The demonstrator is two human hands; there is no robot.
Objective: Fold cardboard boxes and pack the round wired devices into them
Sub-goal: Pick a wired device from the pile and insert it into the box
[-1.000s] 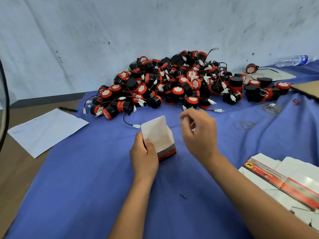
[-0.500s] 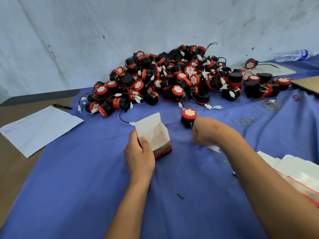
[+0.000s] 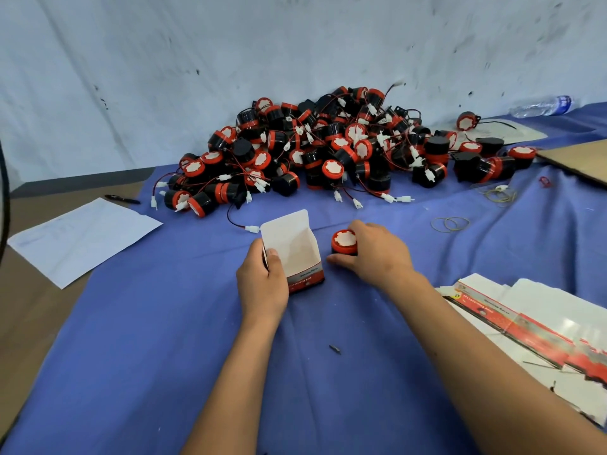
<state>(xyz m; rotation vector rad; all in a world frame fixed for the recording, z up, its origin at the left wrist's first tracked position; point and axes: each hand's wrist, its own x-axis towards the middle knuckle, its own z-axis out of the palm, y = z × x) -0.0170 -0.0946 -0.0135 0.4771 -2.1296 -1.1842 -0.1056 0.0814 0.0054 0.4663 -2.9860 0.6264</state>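
A small white cardboard box with a red and grey printed side stands open on the blue cloth, its lid flap up. My left hand grips its left wall, thumb inside the rim. Just right of the box, my right hand is wrapped around a round black device with a red rim and white face, resting on the cloth. Its wire is hidden under the hand. A big pile of the same wired devices lies behind, against the wall.
Flat unfolded boxes are stacked at the right. Rubber bands lie right of my hands. A white paper sheet and a pen sit at the left, a plastic bottle and brown cardboard at the far right.
My right hand reached to the pile, pulled one device toward me and now holds it beside the box. My left hand kept hold of the box throughout.
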